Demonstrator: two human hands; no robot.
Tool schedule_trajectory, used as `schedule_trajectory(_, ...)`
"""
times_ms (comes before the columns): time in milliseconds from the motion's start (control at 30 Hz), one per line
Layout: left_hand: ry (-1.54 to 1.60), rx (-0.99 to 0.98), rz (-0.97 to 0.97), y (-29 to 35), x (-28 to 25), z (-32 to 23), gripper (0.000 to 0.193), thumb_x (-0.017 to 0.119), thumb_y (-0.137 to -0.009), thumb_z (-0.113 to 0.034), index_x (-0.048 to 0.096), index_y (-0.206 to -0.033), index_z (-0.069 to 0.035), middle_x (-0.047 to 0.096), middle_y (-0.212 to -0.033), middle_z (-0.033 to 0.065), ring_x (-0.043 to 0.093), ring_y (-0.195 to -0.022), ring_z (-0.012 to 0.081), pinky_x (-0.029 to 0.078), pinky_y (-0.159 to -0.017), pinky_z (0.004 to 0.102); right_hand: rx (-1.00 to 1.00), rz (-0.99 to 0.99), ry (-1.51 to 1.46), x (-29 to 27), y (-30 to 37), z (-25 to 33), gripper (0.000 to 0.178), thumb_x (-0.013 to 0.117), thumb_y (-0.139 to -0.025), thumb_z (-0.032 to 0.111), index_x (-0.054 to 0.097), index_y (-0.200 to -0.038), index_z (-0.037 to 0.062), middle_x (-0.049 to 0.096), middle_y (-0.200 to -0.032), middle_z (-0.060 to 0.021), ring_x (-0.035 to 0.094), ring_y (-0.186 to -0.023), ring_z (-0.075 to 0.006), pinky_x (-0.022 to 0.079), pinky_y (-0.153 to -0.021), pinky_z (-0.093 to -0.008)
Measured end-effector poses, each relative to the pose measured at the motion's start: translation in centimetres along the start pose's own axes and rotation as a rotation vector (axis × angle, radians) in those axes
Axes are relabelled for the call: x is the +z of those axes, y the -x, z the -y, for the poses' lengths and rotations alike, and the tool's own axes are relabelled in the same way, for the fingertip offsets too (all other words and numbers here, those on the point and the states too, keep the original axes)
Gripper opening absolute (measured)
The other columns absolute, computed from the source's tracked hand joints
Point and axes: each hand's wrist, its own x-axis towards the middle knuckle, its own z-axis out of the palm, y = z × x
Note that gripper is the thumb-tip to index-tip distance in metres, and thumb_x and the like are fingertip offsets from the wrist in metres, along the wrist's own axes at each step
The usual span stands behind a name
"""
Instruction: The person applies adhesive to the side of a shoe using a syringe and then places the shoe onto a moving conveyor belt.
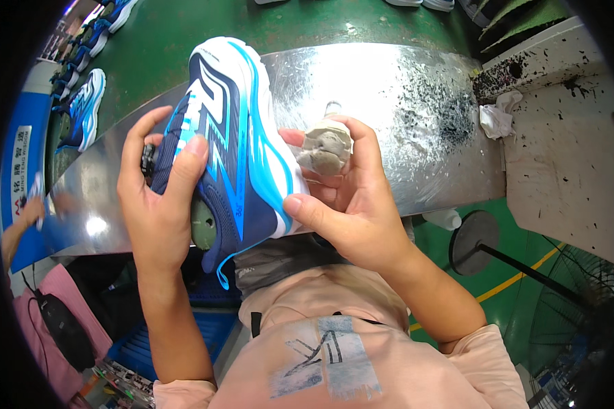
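A navy, white and bright blue sneaker is held up over the metal-topped bench, toe away from me and heel near, its side turned upward. My left hand is wrapped round its laced upper, the thumb lying across the tongue area. A green shoe last shows inside the collar. In the curled fingers of my right hand sits a grey-beige, dirty crumpled wad, its material unclear. My right thumb touches the white sole near the heel, with the wad close beside the sole edge.
A shiny metal plate with black stains covers the bench. White crumpled tissue lies against the stained side panel. More sneakers line the green surface at left, near another person's blurred hand. Right of me are a black round-topped stand and a fan.
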Motion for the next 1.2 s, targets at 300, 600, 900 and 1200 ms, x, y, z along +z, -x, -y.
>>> schedule_trajectory(300, -0.074, 0.115, -0.040, 0.3, 0.6, -0.2, 0.032, 0.067, -0.082, -0.015, 0.056, -0.106, 0.002, 0.054, -0.089, 0.0049, 0.052, -0.079, 0.0095, 0.042, -0.072, 0.0212, 0.033, -0.006, 0.086, 0.2, -0.3, 0.9, 0.070, 0.065, -0.080, -0.006, 0.021, -0.134, 0.0073, 0.044, -0.132, -0.0179, 0.051, -0.114, -0.0201, 0.048, -0.092, -0.0331)
schedule_trajectory(600, 0.007, 0.102, -0.141, 1.1, 1.3, 0.0, 0.025, 0.062, -0.085, -0.011, 0.055, -0.104, 0.003, 0.055, -0.088, 0.0043, 0.050, -0.080, 0.0092, 0.041, -0.074, 0.0224, -0.005, 0.044, 0.430, 0.7, -0.4, 1.7, 0.061, 0.062, -0.081, -0.004, 0.028, -0.130, 0.0065, 0.050, -0.123, -0.0113, 0.054, -0.107, -0.0145, 0.048, -0.087, -0.0289)
schedule_trajectory(900, 0.022, -0.046, 0.123, 2.0, -1.2, -1.4, 0.049, 0.059, -0.085, -0.019, 0.045, -0.127, 0.002, 0.050, -0.116, 0.0125, 0.052, -0.104, 0.0170, 0.039, -0.094, 0.0278, -0.028, 0.054, 0.539, -1.9, -0.5, 3.7, 0.062, 0.068, -0.081, 0.007, 0.031, -0.130, 0.0048, 0.057, -0.111, -0.0099, 0.058, -0.095, -0.0148, 0.053, -0.077, -0.0282)
schedule_trajectory(1200, 0.050, 0.062, -0.024, 4.1, 1.5, -1.1, 0.045, 0.065, -0.082, -0.011, 0.047, -0.121, 0.004, 0.054, -0.106, 0.0089, 0.054, -0.087, 0.0116, 0.044, -0.081, 0.0244, -0.178, -0.267, 0.789, -7.9, 3.5, 3.8, 0.039, 0.062, -0.090, 0.022, 0.045, -0.120, 0.0050, 0.060, -0.081, -0.0099, 0.060, -0.068, -0.0166, 0.048, -0.064, -0.0275)
